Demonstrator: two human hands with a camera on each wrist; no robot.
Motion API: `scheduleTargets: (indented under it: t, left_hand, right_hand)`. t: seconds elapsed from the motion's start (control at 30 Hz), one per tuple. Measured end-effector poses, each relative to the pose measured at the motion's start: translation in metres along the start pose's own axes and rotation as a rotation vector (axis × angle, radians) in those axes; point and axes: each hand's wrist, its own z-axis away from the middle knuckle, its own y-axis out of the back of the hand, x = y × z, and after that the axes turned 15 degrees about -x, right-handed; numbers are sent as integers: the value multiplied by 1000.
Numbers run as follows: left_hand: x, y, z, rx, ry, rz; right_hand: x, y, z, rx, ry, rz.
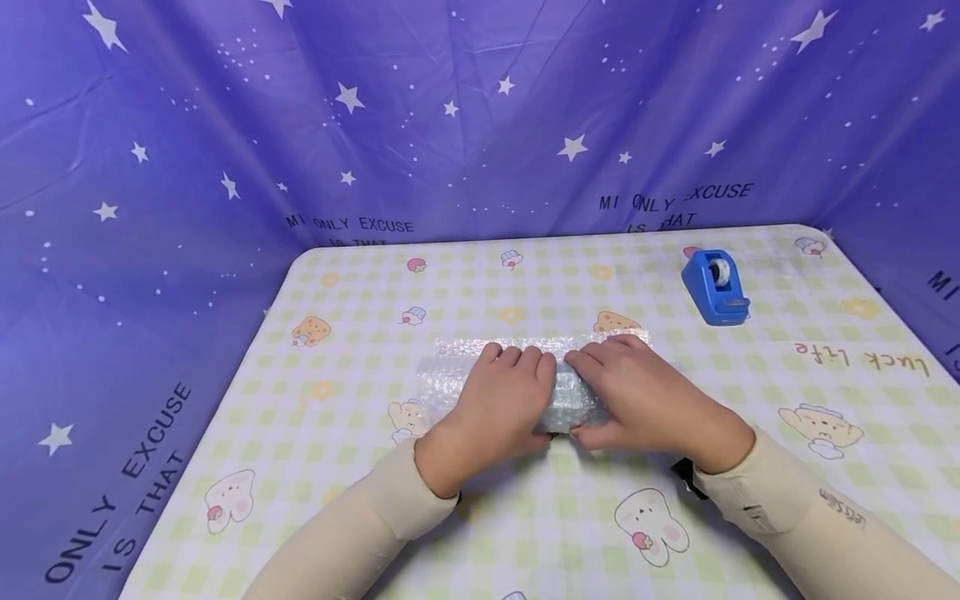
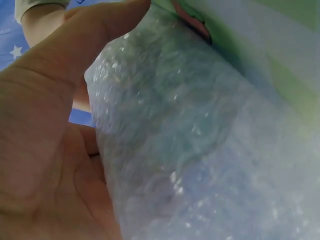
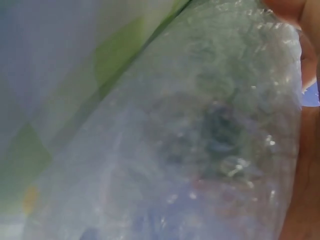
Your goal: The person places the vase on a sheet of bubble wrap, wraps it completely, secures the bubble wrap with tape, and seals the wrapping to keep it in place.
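Observation:
A roll of clear bubble wrap [image 1: 572, 398] lies crosswise in the middle of the table, with a loose flap along its far side. Something greenish and dark shows faintly through the layers in the right wrist view, too blurred to name. My left hand [image 1: 506, 400] grips the roll left of its middle, fingers over the top and thumb on the near side. Close beside it, my right hand [image 1: 637, 392] holds the right part the same way. In the left wrist view the thumb [image 2: 85, 37] lies along the edge of the bubble wrap [image 2: 165, 120].
A blue tape dispenser [image 1: 716, 287] with a roll of clear tape stands at the back right of the table. The table [image 1: 315, 483] wears a checked cloth with printed cartoon figures. Purple curtains [image 1: 480, 125] with stars hang behind and at both sides.

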Motion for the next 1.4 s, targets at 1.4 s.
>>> scheduleTargets:
  t: [1.4]
  left_hand:
    - [-9, -5, -2, 4, -80, 90]
  right_hand:
    - [-5, 10, 5, -25, -33, 45]
